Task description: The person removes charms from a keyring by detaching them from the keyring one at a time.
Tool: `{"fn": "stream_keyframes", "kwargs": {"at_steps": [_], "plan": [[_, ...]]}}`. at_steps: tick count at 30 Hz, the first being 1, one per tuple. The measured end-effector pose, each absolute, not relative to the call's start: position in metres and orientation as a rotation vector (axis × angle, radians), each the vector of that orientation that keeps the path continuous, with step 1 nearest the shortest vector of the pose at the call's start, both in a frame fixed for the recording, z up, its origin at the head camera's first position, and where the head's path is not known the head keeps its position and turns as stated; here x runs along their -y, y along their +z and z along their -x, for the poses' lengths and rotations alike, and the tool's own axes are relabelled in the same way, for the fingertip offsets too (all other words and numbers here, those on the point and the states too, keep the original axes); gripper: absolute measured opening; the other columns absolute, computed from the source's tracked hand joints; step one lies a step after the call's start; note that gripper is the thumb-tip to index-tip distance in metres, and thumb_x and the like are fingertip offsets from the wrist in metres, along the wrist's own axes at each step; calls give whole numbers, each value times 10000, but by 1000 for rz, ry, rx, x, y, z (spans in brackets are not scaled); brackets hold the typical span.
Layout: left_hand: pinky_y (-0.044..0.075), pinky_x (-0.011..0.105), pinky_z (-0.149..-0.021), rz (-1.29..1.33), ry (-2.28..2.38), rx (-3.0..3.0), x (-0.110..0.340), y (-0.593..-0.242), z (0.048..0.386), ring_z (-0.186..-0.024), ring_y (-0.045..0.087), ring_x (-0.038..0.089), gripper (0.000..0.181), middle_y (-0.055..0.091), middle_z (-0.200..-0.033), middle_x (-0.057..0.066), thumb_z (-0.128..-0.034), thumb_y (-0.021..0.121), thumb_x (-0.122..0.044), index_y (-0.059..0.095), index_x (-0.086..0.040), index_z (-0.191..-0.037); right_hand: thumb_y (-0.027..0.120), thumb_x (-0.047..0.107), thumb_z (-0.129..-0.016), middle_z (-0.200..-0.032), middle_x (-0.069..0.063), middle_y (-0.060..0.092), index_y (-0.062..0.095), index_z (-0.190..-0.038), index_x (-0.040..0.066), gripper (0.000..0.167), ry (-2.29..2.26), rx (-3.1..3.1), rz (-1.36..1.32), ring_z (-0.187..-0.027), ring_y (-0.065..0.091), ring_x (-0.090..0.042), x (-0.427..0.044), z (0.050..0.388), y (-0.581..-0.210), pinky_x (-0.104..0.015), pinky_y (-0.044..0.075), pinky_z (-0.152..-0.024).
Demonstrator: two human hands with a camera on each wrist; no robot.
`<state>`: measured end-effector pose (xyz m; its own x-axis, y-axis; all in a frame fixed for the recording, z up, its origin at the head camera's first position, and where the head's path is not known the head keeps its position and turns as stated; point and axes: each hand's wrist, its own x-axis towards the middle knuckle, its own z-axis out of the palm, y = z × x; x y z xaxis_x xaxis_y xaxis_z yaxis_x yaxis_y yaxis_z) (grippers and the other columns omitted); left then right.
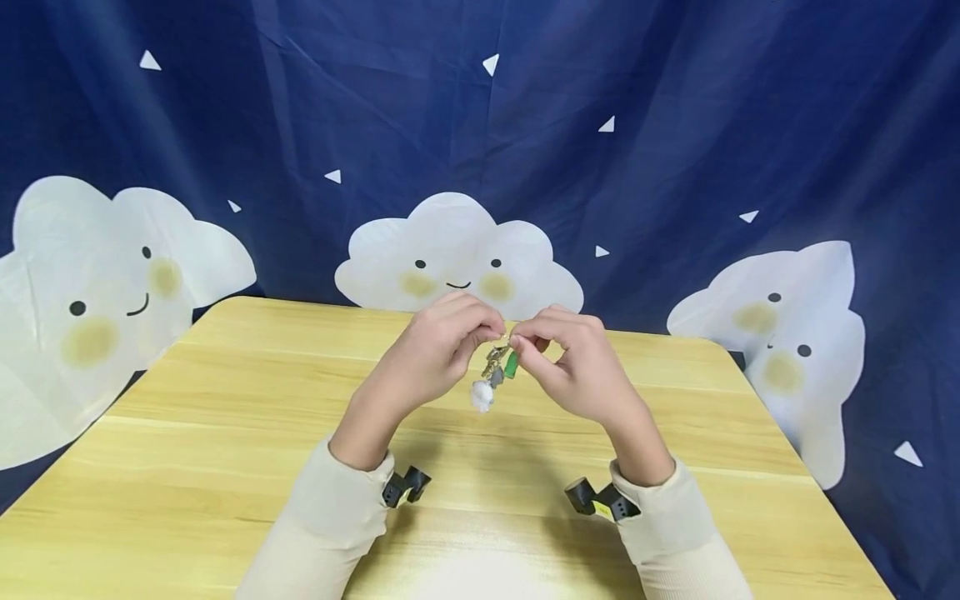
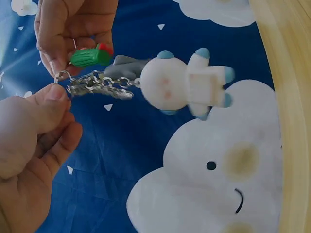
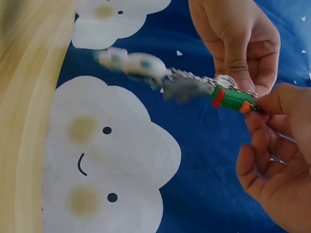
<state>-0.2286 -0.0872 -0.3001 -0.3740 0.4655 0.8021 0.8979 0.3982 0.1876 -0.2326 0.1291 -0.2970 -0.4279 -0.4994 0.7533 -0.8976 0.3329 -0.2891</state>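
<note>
A bunch of keychain charms hangs between both hands above the table. My left hand point(image 1: 442, 346) pinches the metal ring point(image 2: 59, 75) at its top between thumb and finger. Opposite it, my right hand point(image 1: 577, 362) pinches the top end of the keychain, at the orange tip of a small green charm point(image 3: 235, 99) with a red end. Below the ring dangle silver chains point(image 2: 109, 82), a grey charm point(image 2: 124, 67) and a white figure point(image 2: 163, 83) with light blue ears and feet. The fingertips partly hide where ring and green charm meet.
The light wooden table point(image 1: 247, 417) lies beneath both forearms. Behind it hangs a dark blue curtain point(image 1: 420, 100) printed with white smiling clouds and small triangles. A black wrist camera point(image 1: 405, 487) sits at the left cuff, another camera point(image 1: 600, 500) at the right.
</note>
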Motion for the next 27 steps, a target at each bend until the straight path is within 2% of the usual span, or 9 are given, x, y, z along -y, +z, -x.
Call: {"fn": "stream_keyframes", "kwargs": {"at_steps": [8, 18, 27], "plan": [[527, 287, -694, 1047, -1025, 2036, 83, -303, 231, -816, 627, 132, 42, 730, -915, 21, -935, 741, -72, 742, -54, -973, 696, -4, -908, -753, 51, 666, 780, -896, 58, 106, 998, 1971, -1159, -668, 543, -99, -129, 229, -293, -182, 421, -602], [567, 294, -802, 999, -1306, 2270, 90, -308, 234, -869, 665, 71, 119, 743, -942, -45, -1003, 677, -177, 778, -117, -1021, 711, 24, -919, -766, 46, 671, 777, -902, 52, 74, 978, 2001, -1138, -704, 551, -100, -129, 229, -293, -186, 432, -642], [568, 298, -778, 1068, -1318, 2194, 91, -300, 228, -755, 644, 63, 62, 713, -855, -101, -956, 741, -186, 785, -143, -960, 709, 36, -923, -764, 35, 667, 775, -901, 57, 72, 953, 2014, -1127, -717, 564, -99, -129, 229, -294, -192, 449, -661]]}}
